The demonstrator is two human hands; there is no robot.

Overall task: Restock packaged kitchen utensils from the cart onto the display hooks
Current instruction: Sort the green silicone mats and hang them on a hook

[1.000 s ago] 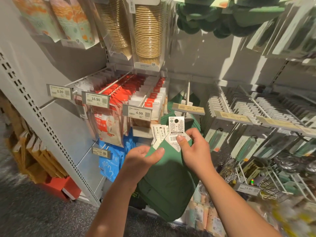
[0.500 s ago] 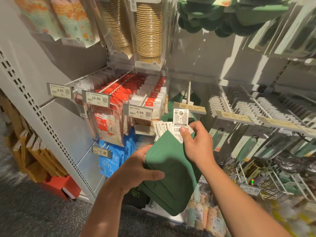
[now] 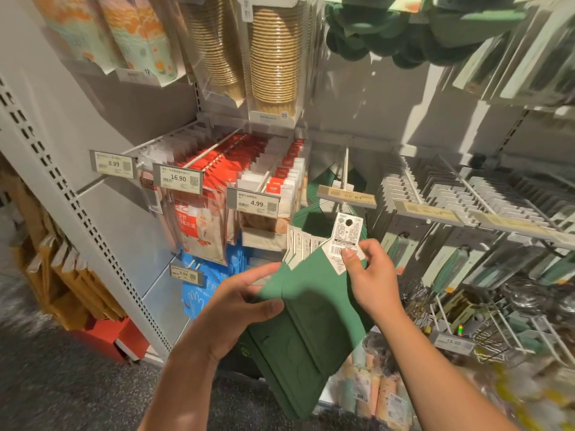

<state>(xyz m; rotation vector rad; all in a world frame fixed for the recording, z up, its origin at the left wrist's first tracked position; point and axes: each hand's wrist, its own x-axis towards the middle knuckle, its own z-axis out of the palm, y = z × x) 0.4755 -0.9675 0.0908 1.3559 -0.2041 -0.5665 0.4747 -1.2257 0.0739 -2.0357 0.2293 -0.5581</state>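
Observation:
A stack of flat dark green items (image 3: 308, 334) with white barcode tags hangs in front of me at centre. My left hand (image 3: 239, 303) grips the stack's left edge, thumb on the front. My right hand (image 3: 370, 275) pinches the front item's white tag (image 3: 345, 236), whose punched hole sits just below the tip of a white display hook (image 3: 344, 169). That hook carries a tan price strip (image 3: 347, 197) and more green items further back. The cart is out of view.
Left of the hook hang red-and-white packets (image 3: 217, 194) with price tags 8.99, 16.90 and 4.99, and blue glove packs (image 3: 202, 284) below. Rows of utensil packs (image 3: 466, 194) fill hooks at right. Stacked paper cups (image 3: 273, 54) hang above. A grey perforated upright (image 3: 77, 209) stands left.
Both hands have lifted the green stack a little and turned it; the tag moved up and right toward the hook tip. My left hand slid from the stack's face to its left edge.

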